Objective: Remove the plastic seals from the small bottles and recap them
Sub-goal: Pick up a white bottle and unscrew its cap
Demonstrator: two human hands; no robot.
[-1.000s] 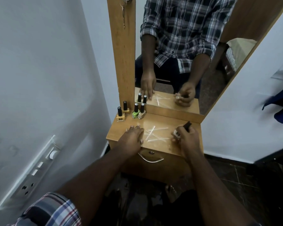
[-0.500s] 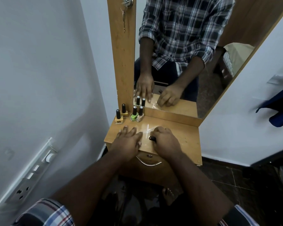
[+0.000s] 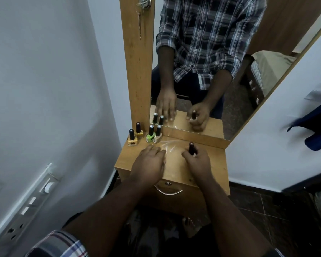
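I have my right hand (image 3: 197, 162) curled around a dark nail polish bottle (image 3: 191, 148), held upright over the middle of the table (image 3: 217, 164). My left hand (image 3: 149, 164) lies flat, fingers relaxed, on the clear plastic seals (image 3: 170, 146). Four capped bottles (image 3: 145, 134) stand at the back left corner. I judge this one needs unsealing next, calling for a fingertip pinch.

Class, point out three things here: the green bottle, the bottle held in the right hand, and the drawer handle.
green bottle (image 3: 150, 138), head view, on its green glass body.
held bottle (image 3: 191, 147), head view, on its dark cap above the right hand (image 3: 198, 162).
drawer handle (image 3: 168, 192), head view, on the curved metal bar.
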